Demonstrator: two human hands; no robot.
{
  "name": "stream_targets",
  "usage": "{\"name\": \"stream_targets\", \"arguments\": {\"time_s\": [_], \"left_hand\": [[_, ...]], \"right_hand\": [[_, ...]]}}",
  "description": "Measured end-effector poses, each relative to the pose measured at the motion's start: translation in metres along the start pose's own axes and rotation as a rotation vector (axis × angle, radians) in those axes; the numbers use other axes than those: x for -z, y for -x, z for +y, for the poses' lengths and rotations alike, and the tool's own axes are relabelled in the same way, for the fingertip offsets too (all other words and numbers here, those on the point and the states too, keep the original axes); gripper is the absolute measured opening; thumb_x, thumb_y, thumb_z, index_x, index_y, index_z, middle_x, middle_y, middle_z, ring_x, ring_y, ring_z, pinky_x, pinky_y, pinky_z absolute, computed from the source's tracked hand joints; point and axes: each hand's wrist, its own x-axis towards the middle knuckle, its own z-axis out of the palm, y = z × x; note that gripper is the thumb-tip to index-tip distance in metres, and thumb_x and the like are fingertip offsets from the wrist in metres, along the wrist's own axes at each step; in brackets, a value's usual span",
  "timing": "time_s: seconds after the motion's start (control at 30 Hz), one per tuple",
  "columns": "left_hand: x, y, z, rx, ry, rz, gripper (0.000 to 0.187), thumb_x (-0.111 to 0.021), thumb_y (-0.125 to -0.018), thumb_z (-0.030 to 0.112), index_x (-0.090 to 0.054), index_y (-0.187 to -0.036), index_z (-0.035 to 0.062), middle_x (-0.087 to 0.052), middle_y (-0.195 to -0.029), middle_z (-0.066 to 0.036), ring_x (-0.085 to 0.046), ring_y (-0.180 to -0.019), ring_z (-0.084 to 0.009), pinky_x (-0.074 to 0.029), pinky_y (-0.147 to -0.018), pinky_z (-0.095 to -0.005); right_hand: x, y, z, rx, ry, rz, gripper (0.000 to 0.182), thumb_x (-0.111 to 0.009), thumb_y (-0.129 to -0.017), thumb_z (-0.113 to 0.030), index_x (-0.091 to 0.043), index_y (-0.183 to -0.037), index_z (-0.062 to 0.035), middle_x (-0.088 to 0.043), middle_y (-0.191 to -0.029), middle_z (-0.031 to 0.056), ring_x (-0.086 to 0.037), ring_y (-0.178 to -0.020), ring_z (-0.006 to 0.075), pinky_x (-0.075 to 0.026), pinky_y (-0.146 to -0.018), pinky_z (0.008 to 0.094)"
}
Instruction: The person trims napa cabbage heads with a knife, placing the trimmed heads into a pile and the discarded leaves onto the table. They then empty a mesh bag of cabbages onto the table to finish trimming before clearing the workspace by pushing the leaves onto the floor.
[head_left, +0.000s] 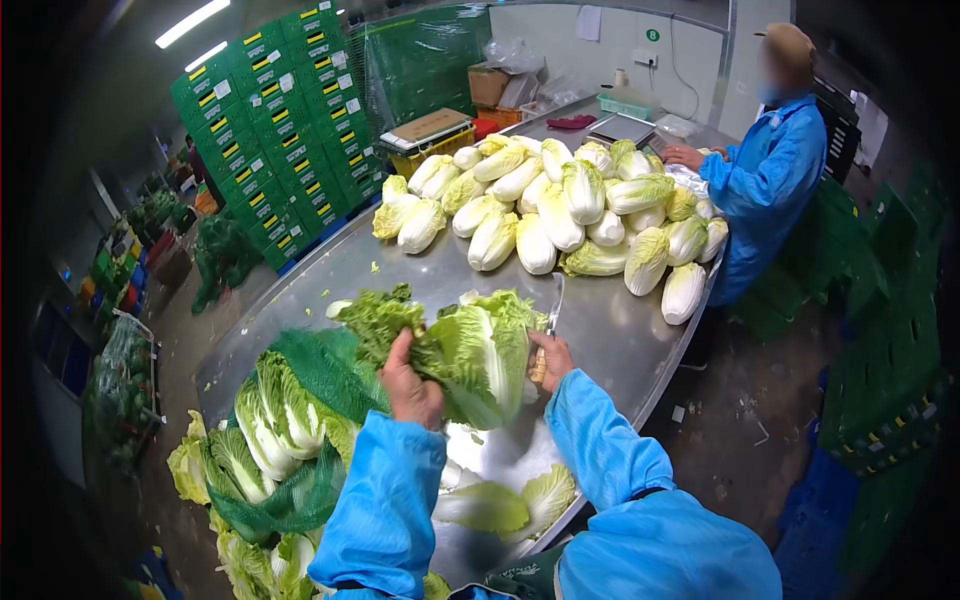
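Observation:
My left hand (412,388) is closed on the leafy edge of a napa cabbage (486,355), held just above the metal table. Its loose, dark green outer leaves bunch up at the fingers. At the cabbage's right side, my right hand (553,362) grips the wooden handle of a knife (556,300), whose thin blade points away from me. Detached cabbage leaves (490,507) lie on the table below. To the left, untrimmed cabbages (275,425) rest in a green mesh bag (325,372).
Trimmed cabbages (535,205) are piled across the far side of the metal table (290,300). Beyond the pile, a person in a blue coat (770,190) stands by a scale (620,127). Green crates (275,130) rise in stacks at the back left.

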Motion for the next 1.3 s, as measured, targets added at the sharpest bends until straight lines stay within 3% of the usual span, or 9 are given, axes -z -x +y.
{"name": "stream_targets", "arguments": {"time_s": [0.23, 0.3, 0.37, 0.57, 0.7, 0.9, 1.17, 1.23, 1.3], "left_hand": [[0.143, 0.051, 0.06, -0.061, -0.06, 0.098, 0.031, -0.059, -0.085, 0.01, -0.055, -0.115, 0.0035, -0.063, -0.105, -0.008, -0.06, -0.094, -0.0232, -0.049, -0.086, -0.0398], [0.208, 0.113, 0.04, -0.123, -0.316, 0.39, 0.044, -0.063, -0.081, 0.008, -0.05, -0.122, 0.0032, -0.059, -0.11, -0.008, -0.059, -0.099, -0.0226, -0.048, -0.087, -0.038], [0.244, 0.149, 0.041, 0.082, -0.499, 0.234, 0.06, -0.067, -0.076, 0.006, -0.042, -0.13, 0.0045, -0.056, -0.115, -0.009, -0.057, -0.102, -0.0222, -0.046, -0.089, -0.0358], [0.237, 0.123, 0.12, -0.398, -1.096, 0.277, 0.075, -0.071, -0.071, 0.008, -0.035, -0.137, 0.008, -0.053, -0.122, -0.014, -0.052, -0.107, -0.0274, -0.043, -0.092, -0.0375], [0.171, 0.066, 0.138, -0.308, -1.404, -0.126, 0.059, -0.071, -0.075, 0.014, -0.048, -0.128, 0.0096, -0.054, -0.123, -0.013, -0.051, -0.114, -0.0277, -0.043, -0.094, -0.041], [0.105, 0.013, 0.023, -0.498, -1.978, -1.601, 0.076, -0.079, -0.061, 0.026, -0.045, -0.13, 0.0186, -0.045, -0.133, -0.008, -0.038, -0.128, -0.0271, -0.02, -0.109, -0.0541], [0.115, -0.016, -0.024, -0.332, -2.251, -2.034, 0.092, -0.081, -0.045, 0.044, -0.045, -0.124, 0.0115, -0.047, -0.116, -0.012, -0.037, -0.124, -0.0286, -0.015, -0.111, -0.0521], [0.133, -0.012, -0.02, -0.653, -2.075, -1.936, 0.087, -0.08, -0.047, 0.045, -0.046, -0.116, 0.0057, -0.048, -0.106, -0.012, -0.043, -0.114, -0.0298, -0.018, -0.112, -0.0486], [0.143, 0.002, -0.014, -0.23, -2.161, -1.818, 0.081, -0.08, -0.049, 0.047, -0.047, -0.108, 0.0018, -0.05, -0.1, -0.013, -0.05, -0.105, -0.0312, -0.028, -0.105, -0.0459]], "right_hand": [[0.012, -0.025, 0.013, 0.11, 0.001, 0.105, 0.019, -0.068, -0.079, -0.025, -0.059, -0.078, -0.0083, -0.055, -0.052, 0.0044, -0.05, -0.037, 0.0159, -0.041, -0.033, 0.0292], [-0.007, 0.006, 0.03, 0.068, 0.153, 0.009, 0.016, -0.067, -0.079, -0.022, -0.059, -0.079, -0.0074, -0.056, -0.054, 0.0039, -0.05, -0.038, 0.0145, -0.04, -0.032, 0.0294], [-0.033, 0.034, 0.046, 0.039, 0.575, -0.031, 0.018, -0.066, -0.081, -0.019, -0.059, -0.089, -0.0042, -0.058, -0.062, 0.0023, -0.05, -0.044, 0.01, -0.042, -0.039, 0.026], [-0.085, 0.136, 0.093, 0.625, 1.032, -0.839, 0.031, -0.069, -0.077, -0.014, -0.06, -0.105, -0.0054, -0.063, -0.082, 0.0144, -0.062, -0.068, 0.0269, -0.049, -0.059, 0.0341], [-0.068, 0.182, 0.098, 0.479, 1.16, -0.946, 0.031, -0.07, -0.074, -0.014, -0.059, -0.102, -0.0053, -0.06, -0.078, 0.0123, -0.061, -0.069, 0.0296, -0.048, -0.059, 0.0364], [-0.004, 0.221, 0.11, 0.247, 1.194, -1.019, 0.033, -0.07, -0.074, -0.018, -0.057, -0.102, -0.0059, -0.06, -0.081, 0.0113, -0.061, -0.074, 0.0312, -0.049, -0.063, 0.039], [0.052, 0.214, 0.089, -0.081, 1.399, -0.831, 0.029, -0.069, -0.076, -0.024, -0.057, -0.095, -0.0055, -0.061, -0.085, 0.0173, -0.06, -0.078, 0.0362, -0.048, -0.065, 0.0407], [0.074, 0.206, 0.077, -0.172, 1.23, -0.696, 0.033, -0.069, -0.076, -0.021, -0.057, -0.1, -0.0018, -0.062, -0.089, 0.0193, -0.063, -0.083, 0.0336, -0.049, -0.07, 0.0368], [0.092, 0.197, 0.058, -0.272, 0.975, -0.418, 0.041, -0.069, -0.076, -0.018, -0.055, -0.109, 0.0014, -0.064, -0.09, 0.019, -0.063, -0.084, 0.0293, -0.049, -0.075, 0.0334]]}}
